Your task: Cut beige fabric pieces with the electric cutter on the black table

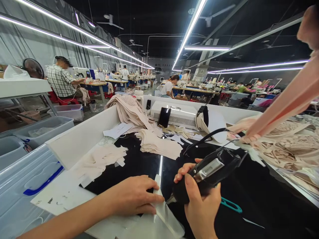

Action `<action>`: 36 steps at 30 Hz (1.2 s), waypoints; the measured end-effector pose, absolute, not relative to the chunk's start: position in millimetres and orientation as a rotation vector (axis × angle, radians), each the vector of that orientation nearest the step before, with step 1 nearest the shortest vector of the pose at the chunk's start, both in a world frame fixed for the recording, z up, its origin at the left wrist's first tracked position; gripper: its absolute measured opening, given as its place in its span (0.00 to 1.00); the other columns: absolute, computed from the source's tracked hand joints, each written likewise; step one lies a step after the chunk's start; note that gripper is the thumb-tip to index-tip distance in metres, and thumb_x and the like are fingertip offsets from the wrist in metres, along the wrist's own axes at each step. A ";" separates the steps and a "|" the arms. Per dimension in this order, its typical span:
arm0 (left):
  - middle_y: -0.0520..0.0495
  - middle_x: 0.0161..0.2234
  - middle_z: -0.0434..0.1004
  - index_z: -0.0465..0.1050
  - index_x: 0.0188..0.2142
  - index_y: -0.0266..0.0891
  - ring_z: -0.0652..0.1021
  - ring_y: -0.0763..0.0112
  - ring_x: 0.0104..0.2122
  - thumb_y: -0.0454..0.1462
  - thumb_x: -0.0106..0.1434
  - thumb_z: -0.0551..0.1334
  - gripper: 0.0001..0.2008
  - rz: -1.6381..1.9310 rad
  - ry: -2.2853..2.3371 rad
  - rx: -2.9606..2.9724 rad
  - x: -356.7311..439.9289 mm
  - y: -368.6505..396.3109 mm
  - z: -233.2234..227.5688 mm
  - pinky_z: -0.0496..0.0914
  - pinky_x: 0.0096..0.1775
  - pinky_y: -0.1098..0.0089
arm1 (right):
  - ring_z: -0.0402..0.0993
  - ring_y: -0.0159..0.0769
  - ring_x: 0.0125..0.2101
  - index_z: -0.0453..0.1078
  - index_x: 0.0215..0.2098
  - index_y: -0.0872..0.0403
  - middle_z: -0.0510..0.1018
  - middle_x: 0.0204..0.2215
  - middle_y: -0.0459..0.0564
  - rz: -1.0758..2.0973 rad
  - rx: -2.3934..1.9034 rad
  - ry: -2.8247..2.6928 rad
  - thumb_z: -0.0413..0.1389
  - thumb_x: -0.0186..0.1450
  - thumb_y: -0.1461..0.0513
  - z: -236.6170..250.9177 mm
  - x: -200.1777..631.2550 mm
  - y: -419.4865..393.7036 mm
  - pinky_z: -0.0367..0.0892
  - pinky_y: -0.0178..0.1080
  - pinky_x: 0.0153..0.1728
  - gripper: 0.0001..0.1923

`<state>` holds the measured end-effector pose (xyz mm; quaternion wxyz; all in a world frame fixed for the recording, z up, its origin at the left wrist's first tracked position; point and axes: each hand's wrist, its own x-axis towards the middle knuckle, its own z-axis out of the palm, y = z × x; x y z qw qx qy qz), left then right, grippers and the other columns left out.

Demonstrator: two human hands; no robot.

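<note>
Right hand (pixel 202 207) clasped round tool (pixel 211 171); left hand (pixel 137 196), at its nine o'clock, fingers spread, touching white piece (pixel 168 222); cloth stack (pixel 159 144) at piece's twelve o'clock

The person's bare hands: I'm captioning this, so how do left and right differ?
The left hand rests, fingers extended, on a thin whitish sheet; the right hand curls around a rounded black handheld tool with a silver plate. The left hand's forearm shows at length; the right hand's is mostly out of frame. Both are bare.

L forearm (pixel 77 217): bare | L hand (pixel 136 196): bare, slim-fngrd | R hand (pixel 202 207): bare, ditto
</note>
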<state>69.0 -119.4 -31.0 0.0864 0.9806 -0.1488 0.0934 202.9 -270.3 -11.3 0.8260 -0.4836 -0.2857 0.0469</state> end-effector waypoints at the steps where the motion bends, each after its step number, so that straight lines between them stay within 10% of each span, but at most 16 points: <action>1: 0.43 0.53 0.75 0.72 0.57 0.47 0.79 0.59 0.47 0.48 0.73 0.65 0.17 0.289 -0.458 2.930 68.3 -120.3 -31.4 0.71 0.56 0.60 | 0.76 0.31 0.26 0.67 0.51 0.46 0.78 0.32 0.41 0.097 -1.032 -0.602 0.67 0.65 0.60 -11.5 203.0 -270.3 0.74 0.38 0.31 0.19; 36: 0.43 0.52 0.73 0.73 0.57 0.49 0.78 0.59 0.47 0.52 0.70 0.66 0.20 0.324 -0.417 2.961 65.7 -127.0 -41.7 0.68 0.58 0.58 | 0.75 0.30 0.25 0.66 0.50 0.47 0.78 0.31 0.39 0.071 -1.063 -0.565 0.66 0.66 0.58 -5.1 206.4 -244.4 0.73 0.37 0.30 0.18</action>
